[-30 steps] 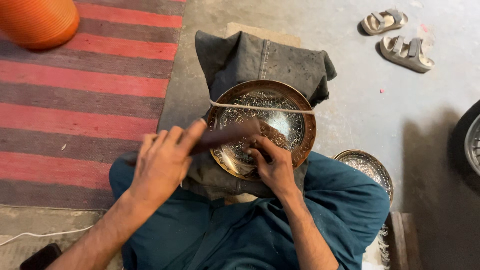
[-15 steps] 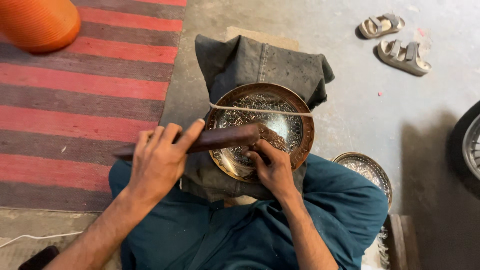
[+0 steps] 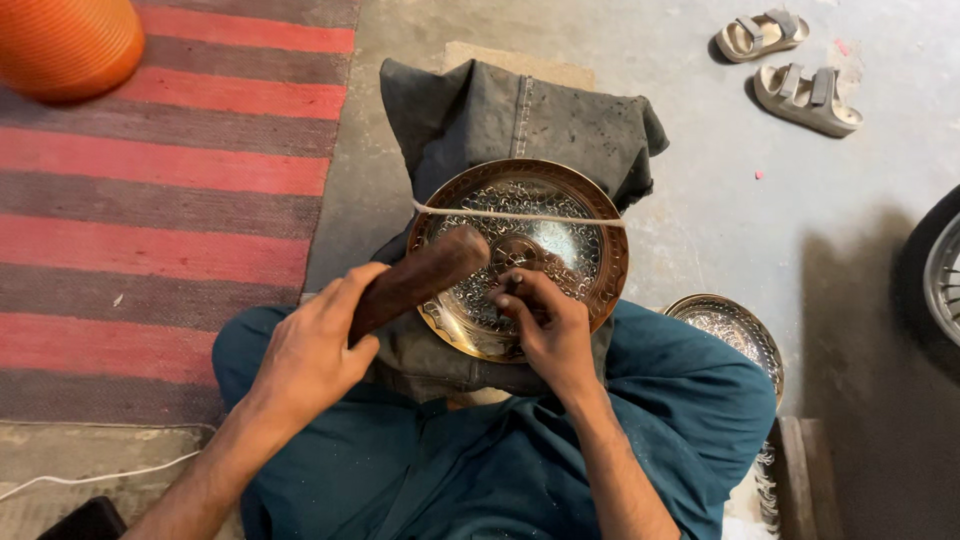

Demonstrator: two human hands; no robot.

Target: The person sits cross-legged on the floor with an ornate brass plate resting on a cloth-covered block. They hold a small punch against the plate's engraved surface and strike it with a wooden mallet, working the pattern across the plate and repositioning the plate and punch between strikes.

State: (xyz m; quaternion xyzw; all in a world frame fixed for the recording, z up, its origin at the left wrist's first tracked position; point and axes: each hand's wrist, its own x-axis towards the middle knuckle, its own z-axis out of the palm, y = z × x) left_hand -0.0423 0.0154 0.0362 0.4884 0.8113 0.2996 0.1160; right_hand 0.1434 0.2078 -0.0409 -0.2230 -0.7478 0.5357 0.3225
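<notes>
Change in mallet: we are noting that the wooden mallet (image 3: 418,280) is now lying steeper than half a second ago, its thick end tilted up toward the plate's middle, where earlier it was lying almost level across the plate.
Change in left hand: the left hand (image 3: 310,350) is sitting lower and closer to the body than before, fingers wrapped tight around the mallet's handle.
Change in right hand: the right hand (image 3: 545,325) is staying in the same spot on the plate, fingers pinched shut on a small dark tool that we cannot make out clearly.
Reading: we are judging this as one swing within repeated tapping on the plate's surface; the work is carrying on, not finishing.
Plate position: the brass plate (image 3: 520,255) is resting on a dark grey cloth (image 3: 520,115) over the person's lap, on the floor (image 3: 700,200).
Plate look: round, shiny, densely patterned across the centre, with a coppery rim.
String: a pale cord (image 3: 520,215) is crossing the plate's upper part.
Nearby: a second patterned plate (image 3: 725,330) is lying just beside the right knee.
</notes>
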